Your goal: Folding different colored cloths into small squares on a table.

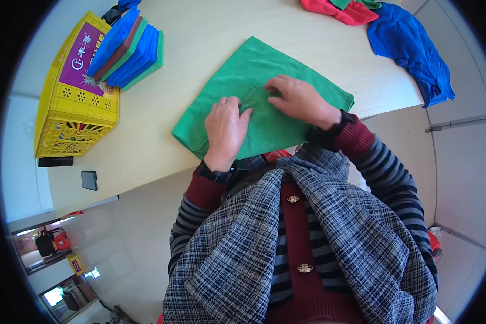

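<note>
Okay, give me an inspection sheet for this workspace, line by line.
Surface: pale wooden table.
Job's things: green cloth spread flat at the near edge, a small fold raised at its middle.
Clutter: stack of folded cloths leaning on a yellow crate; dark phone; loose red cloth and blue cloth at far right.
Hands: left hand and right hand press on the green cloth, fingers pinching the fold.
Cables: nothing seen.
Surroundings: light floor, low shelf lower left.

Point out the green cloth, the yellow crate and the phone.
green cloth (237,81): head view, bare upper part beyond the hands.
yellow crate (65,116): head view, its perforated side wall.
phone (89,180): head view, middle of its dark face.
</note>
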Available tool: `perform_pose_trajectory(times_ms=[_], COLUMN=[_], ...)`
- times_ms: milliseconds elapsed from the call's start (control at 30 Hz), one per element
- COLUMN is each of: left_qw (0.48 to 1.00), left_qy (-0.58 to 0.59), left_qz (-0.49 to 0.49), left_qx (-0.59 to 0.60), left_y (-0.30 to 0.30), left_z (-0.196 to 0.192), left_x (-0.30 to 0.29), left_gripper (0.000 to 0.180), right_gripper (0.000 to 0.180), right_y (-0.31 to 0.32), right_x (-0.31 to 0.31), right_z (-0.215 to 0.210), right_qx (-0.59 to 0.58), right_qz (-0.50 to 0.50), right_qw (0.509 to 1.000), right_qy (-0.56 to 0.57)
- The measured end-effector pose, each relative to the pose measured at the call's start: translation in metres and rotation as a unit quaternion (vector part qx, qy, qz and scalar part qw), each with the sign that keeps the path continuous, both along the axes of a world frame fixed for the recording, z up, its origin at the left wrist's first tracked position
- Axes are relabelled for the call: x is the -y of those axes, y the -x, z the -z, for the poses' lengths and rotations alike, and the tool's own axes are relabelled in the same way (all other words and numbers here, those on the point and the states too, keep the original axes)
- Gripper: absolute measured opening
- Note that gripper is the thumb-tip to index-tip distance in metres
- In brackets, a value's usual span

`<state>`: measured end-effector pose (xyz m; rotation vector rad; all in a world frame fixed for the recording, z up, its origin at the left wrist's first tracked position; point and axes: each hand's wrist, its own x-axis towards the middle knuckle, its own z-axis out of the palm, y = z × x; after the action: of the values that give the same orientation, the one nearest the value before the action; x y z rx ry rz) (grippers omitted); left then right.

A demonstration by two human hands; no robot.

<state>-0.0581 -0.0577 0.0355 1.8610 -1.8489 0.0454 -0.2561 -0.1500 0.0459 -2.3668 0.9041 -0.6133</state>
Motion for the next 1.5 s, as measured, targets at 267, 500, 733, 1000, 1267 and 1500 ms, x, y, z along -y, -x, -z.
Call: perform_pose_trajectory(times_ms=[267, 500, 733, 1000, 1267, 1500], left_qw=[0.992, 0.970, 0.960, 0.951, 0.956, 0.981], left_qy=[0.009, 0.085, 0.176, 0.140, 0.106, 0.027], left_qz=[0.017, 0.053, 0.075, 0.104, 0.099, 0.153], left_qx=[-0.126, -0.223, -0.207, -0.255, -0.255, -0.112], left_y=[0.002, 0.010, 0.007, 0.007, 0.008, -0.024], left_z=[0.010, -0.010, -0.020, -0.021, -0.025, -0.032], left_x=[0.000, -0.004, 0.005, 0.005, 0.000, -0.022], left_gripper=[0.021, 0.022, 0.021, 0.020, 0.019, 0.023], right_gripper=[0.024, 0.024, 0.019, 0.020, 0.016, 0.015], right_y=[-0.033, -0.022, -0.019, -0.013, -0.012, 0.012], right_x=[0.029, 0.024, 0.000, -0.011, -0.018, -0.003], right_z=[0.002, -0.008, -0.045, -0.052, -0.059, -0.072], right_qx=[-0.083, 0.063, 0.089, 0.101, 0.044, 0.137], right_qz=[0.022, 0.021, 0.010, 0.011, -0.047, 0.001], right_qw=[0.996, 0.987, 0.967, 0.962, 0.993, 0.978], right_qy=[-0.032, -0.147, -0.240, -0.253, -0.098, -0.160])
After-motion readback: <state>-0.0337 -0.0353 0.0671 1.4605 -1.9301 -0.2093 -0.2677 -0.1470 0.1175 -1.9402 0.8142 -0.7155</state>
